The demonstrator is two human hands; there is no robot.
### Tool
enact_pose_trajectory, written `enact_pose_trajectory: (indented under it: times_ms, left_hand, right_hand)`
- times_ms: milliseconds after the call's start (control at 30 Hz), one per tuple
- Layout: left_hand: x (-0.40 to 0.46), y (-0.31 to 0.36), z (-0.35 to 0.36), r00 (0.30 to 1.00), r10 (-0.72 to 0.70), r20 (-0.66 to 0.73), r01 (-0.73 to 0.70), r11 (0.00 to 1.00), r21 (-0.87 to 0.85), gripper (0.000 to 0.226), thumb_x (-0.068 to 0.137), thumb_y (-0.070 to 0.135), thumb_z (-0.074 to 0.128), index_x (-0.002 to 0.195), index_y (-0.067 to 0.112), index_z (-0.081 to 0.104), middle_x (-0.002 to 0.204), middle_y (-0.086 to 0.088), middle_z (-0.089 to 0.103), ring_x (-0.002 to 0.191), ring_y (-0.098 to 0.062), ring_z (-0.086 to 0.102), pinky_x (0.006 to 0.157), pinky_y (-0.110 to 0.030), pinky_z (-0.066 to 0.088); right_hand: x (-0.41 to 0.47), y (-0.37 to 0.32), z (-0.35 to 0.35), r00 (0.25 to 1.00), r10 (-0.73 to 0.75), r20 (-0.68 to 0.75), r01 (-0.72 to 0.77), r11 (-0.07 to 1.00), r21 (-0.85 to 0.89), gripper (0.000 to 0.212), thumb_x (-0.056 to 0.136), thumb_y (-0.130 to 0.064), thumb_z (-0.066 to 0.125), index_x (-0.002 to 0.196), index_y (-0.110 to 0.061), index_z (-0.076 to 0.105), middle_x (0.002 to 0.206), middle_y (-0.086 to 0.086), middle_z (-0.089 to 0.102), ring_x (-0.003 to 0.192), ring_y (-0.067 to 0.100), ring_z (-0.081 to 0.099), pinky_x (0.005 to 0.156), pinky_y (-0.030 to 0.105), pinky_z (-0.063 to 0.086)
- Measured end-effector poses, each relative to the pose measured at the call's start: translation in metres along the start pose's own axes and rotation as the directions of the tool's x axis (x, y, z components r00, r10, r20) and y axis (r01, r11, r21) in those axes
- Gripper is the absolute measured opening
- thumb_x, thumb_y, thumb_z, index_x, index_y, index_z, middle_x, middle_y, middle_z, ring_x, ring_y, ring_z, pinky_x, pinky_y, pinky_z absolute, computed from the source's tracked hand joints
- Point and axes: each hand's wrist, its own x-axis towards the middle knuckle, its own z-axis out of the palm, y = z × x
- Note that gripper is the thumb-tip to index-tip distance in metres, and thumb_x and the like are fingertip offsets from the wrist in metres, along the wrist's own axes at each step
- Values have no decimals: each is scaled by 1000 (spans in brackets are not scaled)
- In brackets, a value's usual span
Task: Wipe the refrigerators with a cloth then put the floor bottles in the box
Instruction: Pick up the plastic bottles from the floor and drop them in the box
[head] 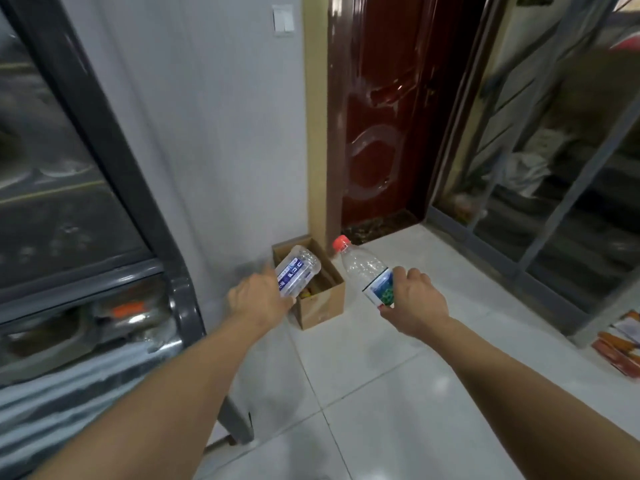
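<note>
An open brown cardboard box stands on the white tiled floor against the wall, beside the door frame. My left hand grips a clear plastic bottle with a blue-and-white label, tilted over the box's left side. My right hand holds a second clear bottle with a red cap and a green-blue label, slanted just right of the box with its cap pointing up and away. Something small and dark lies inside the box, too blurred to identify.
A dark-framed glass-door refrigerator fills the left side, its foot close to my left arm. A dark red door stands behind the box. A glass-fronted cabinet lines the right, with orange packets on the floor beside it.
</note>
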Motion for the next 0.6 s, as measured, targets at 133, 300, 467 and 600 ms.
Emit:
enact_pose_trajectory:
  times_ms: [133, 300, 467, 600]
  left_hand:
    - [86, 16, 8, 999, -32, -2, 32, 999, 20, 54, 77, 51, 61, 117, 18, 47, 115, -8, 63, 106, -29, 60, 84, -35, 46]
    - [168, 34, 16, 1000, -23, -22, 23, 999, 30, 50, 77, 52, 60, 110, 18, 44, 111, -7, 63, 103, -29, 61, 76, -32, 42]
    - [244, 51, 24, 998, -57, -28, 59, 996, 62, 48, 78, 52, 60, 105, 17, 41, 109, -7, 63, 101, -29, 61, 70, -31, 35]
    - [304, 66, 41, 989, -145, -16, 146, 989, 32, 48, 79, 51, 59, 106, 16, 41, 110, -8, 61, 100, -30, 60, 71, -33, 36]
  right_hand:
    - [84, 2, 2, 1000, 11, 0, -11, 1000, -20, 66, 79, -45, 69, 130, -22, 35, 125, 5, 49, 110, 20, 49, 83, 31, 49]
    - [175, 5, 8, 1000, -8, 15, 8, 1000, -5, 67, 80, -45, 68, 132, -22, 33, 127, 5, 48, 113, 21, 48, 87, 32, 49]
    - [269, 9, 23, 997, -77, 22, 77, 997, -8, 69, 80, -49, 66, 134, -22, 32, 129, 6, 48, 114, 22, 48, 88, 32, 49]
    - [352, 15, 39, 982, -186, 43, 185, 983, 17, 69, 81, -48, 66, 134, -19, 32, 130, 7, 47, 116, 23, 47, 89, 32, 47]
